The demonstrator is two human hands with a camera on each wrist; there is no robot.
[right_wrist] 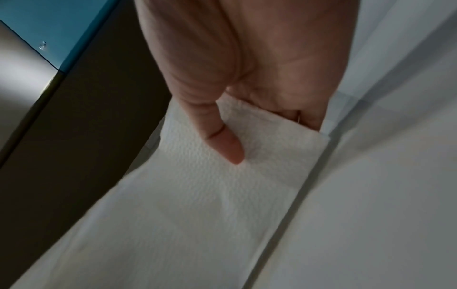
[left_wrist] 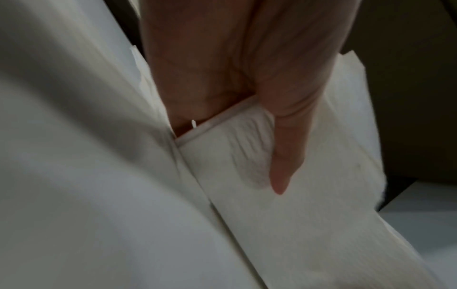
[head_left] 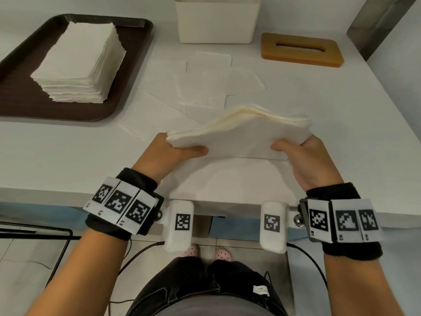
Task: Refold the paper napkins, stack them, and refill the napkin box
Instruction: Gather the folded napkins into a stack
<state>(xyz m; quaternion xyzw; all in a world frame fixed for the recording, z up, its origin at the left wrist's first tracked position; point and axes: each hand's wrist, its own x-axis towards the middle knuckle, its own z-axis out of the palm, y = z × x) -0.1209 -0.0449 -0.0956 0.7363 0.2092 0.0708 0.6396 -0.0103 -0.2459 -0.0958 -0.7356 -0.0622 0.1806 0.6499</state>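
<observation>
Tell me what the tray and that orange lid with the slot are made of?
The tray looks like dark brown plastic; its surface shows a fine woven texture. The lid looks like wood or maybe bamboo, smooth and honey-coloured, though it could be plastic.

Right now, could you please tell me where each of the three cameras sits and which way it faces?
Head: worn on the head, looking down at the white table, dark brown tray and both wrist-banded forearms.
Left wrist: looks along the left hand, whose thumb presses the held stack of folded white napkins.
Right wrist: looks along the right hand, thumb on that stack.
Shared: all three show the stack gripped at both ends.
</observation>
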